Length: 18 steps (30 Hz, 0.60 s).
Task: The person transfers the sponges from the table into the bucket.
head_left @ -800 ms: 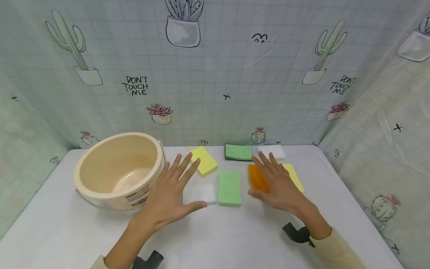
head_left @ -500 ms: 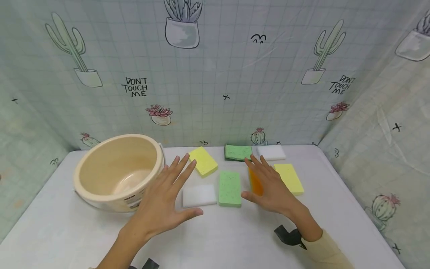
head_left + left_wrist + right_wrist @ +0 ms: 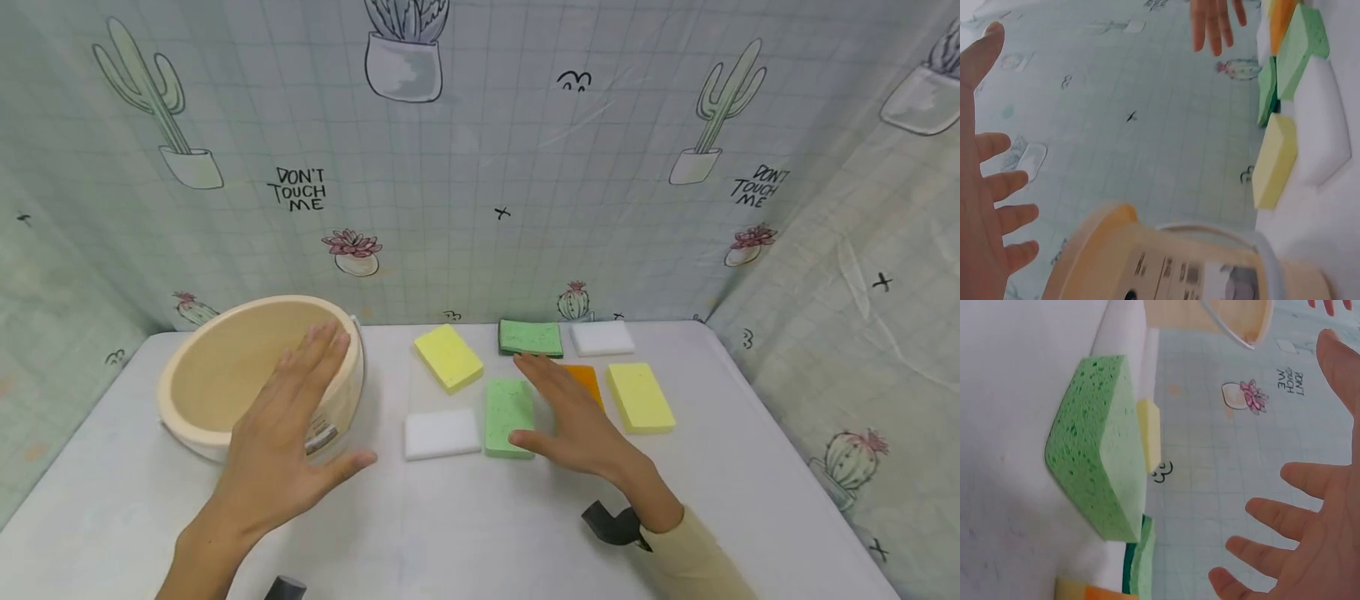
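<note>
**Two open hands over the table, nothing gripped**

Two hands are held flat w/ fingers spread, and nothing is held by either. The left hand [image 3: 281, 442] is seen hovering in front of the beige tub [image 3: 217, 375], fingertips over its near rim; contact can't be confirmed from the head view, and in the left wrist view a gap appears between palm and tub wall. The right hand [image 3: 570, 417] is spread low over the sponge cluster, thumb by the near end of the light green sponge [image 3: 509, 406], fingers partly covering the orange sponge [image 3: 585, 379]. Whether the sponges are actually touched can't be told.

Sponges are laid out to the right of the tub: white sponge [image 3: 442, 433] just beside the light green one, a yellow sponge [image 3: 447, 357] behind it, a dark green sponge [image 3: 530, 337] and another white one [image 3: 602, 337] at the back, a second yellow sponge [image 3: 639, 397] far right.

Risks, as judged: sponges are packed close, so a neighbour could be dragged or knocked askew if the right hand is lowered carelessly. The tub looks light and sits tilted, so it could be shoved or tipped by a push from the left hand. Soft foam may be squashed and slip if pinched at one edge only.
</note>
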### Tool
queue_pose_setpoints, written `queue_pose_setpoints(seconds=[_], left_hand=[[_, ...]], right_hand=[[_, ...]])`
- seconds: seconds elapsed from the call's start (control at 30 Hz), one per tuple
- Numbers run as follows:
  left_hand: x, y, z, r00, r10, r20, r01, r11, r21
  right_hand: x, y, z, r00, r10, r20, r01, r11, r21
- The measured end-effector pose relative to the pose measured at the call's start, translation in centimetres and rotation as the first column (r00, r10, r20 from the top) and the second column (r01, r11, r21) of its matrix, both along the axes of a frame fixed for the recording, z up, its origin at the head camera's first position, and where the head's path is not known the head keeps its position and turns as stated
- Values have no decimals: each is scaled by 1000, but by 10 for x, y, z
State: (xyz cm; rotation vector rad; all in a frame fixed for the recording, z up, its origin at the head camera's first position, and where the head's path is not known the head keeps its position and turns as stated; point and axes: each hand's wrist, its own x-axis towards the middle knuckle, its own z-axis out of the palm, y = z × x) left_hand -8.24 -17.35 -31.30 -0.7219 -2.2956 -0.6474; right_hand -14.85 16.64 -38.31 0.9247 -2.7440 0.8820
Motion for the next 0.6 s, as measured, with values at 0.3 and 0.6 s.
queue_pose_setpoints(seconds=[0.3,0.6], left_hand=[[4,-35,1,998,52,-39,-47,993,112],[11,-61,-4,992,119,-39,-107,969,221]], right_hand=[[-3,-18,-4,998,34,47,-32,998,-51],[-6,-29,-16,996,43,82,-37,996,-75]])
